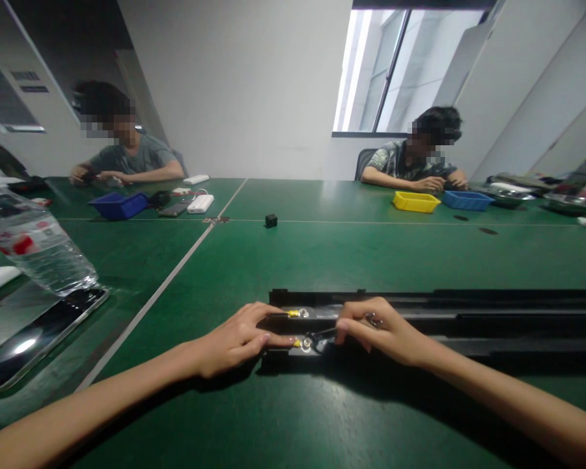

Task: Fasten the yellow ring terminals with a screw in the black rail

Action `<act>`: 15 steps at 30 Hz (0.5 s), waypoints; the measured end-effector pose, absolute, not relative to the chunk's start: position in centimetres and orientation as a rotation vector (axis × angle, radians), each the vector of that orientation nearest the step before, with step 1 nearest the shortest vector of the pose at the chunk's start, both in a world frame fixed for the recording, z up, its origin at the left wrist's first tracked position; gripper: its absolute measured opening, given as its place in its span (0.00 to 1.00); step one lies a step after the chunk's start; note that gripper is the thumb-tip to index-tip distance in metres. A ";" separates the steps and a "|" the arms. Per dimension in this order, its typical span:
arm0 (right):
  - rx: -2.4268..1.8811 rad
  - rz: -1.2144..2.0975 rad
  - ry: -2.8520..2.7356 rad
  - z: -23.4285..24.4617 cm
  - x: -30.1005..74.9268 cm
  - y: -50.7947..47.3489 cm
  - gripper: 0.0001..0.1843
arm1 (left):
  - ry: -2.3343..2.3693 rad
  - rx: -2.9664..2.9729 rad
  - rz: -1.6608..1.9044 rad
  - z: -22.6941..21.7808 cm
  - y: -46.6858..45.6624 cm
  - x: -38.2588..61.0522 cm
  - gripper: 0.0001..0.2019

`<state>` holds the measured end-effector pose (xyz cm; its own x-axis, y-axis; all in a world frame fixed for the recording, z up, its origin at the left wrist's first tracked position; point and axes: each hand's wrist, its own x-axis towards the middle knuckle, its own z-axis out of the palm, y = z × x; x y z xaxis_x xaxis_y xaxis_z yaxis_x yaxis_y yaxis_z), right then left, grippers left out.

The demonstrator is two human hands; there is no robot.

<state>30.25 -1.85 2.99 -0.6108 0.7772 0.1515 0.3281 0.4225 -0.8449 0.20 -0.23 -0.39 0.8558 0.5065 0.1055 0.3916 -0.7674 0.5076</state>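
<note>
A long black rail (498, 320) with parallel channels lies across the table, running off to the right. At its left end two yellow-sleeved ring terminals, an upper one (293, 313) and a lower one (297, 342), sit at round metal fasteners. My left hand (234, 342) rests at that end with its fingers apart, one fingertip by the upper terminal and another on the lower. My right hand (383, 329) is closed on a wrench (325, 334), whose head is at the lower fastener (306, 343). Part of the wrench's handle is hidden by my fingers.
A phone (43, 332) and a tilted plastic bottle (43, 241) are on the left of the green table (200, 417). A small black cube (271, 221) stands ahead. Two people sit across, near a dark blue bin (120, 206), a yellow bin (416, 202) and a blue bin (467, 200).
</note>
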 end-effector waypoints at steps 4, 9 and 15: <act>-0.924 1.105 -2.152 3.3 30.1 -1.9 0.18 | 0.662 2.545 0.323 -0.3 -0.2 0.2 0.29; -0.940 1.090 -2.168 3.3 30.2 -2.0 0.18 | 0.673 2.529 0.313 -0.1 -0.4 0.2 0.30; -0.937 1.125 -2.154 3.1 30.2 -2.0 0.17 | 0.673 2.512 0.324 -0.1 -0.4 0.3 0.31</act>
